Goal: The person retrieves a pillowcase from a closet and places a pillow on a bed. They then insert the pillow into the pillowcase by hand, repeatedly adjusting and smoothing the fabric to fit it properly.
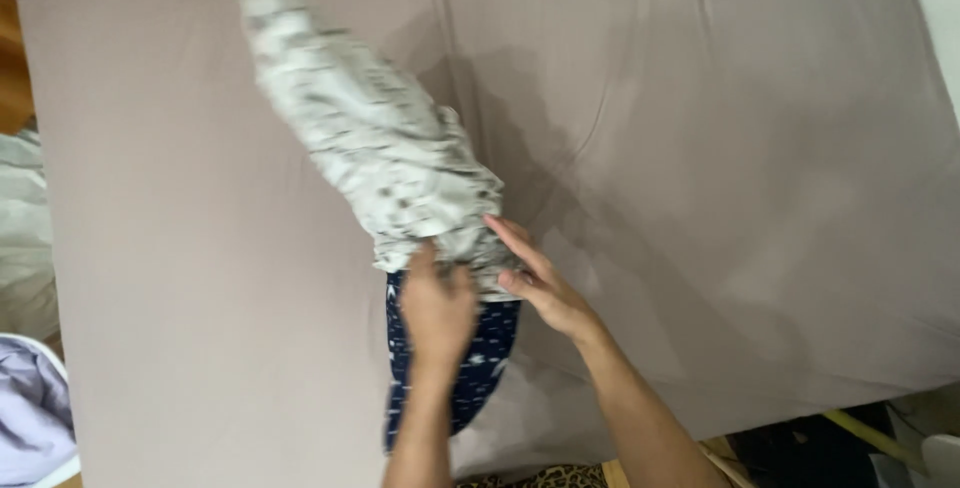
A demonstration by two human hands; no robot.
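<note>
Both hands worked a bunched garment (385, 148) over a taupe bed sheet (720, 148). Garment: pale inside-out cloth w/ grey marks, navy patterned part (480, 358) showing at near end; far end raised and motion-blurred, approx. centre-left of sheet. Left hand (437, 308) was clenched on pale cloth at its near edge. Right hand (535, 278), just beside, had fingers extended, thumb pinching same edge. Lavender fabric (30, 408) lay off sheet's near-left corner.

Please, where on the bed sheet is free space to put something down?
The sheet lies bare right of the white patterned cloth, and also left of it. It is crowded at the middle, where left hand and right hand grip the cloth over a navy piece.
</note>
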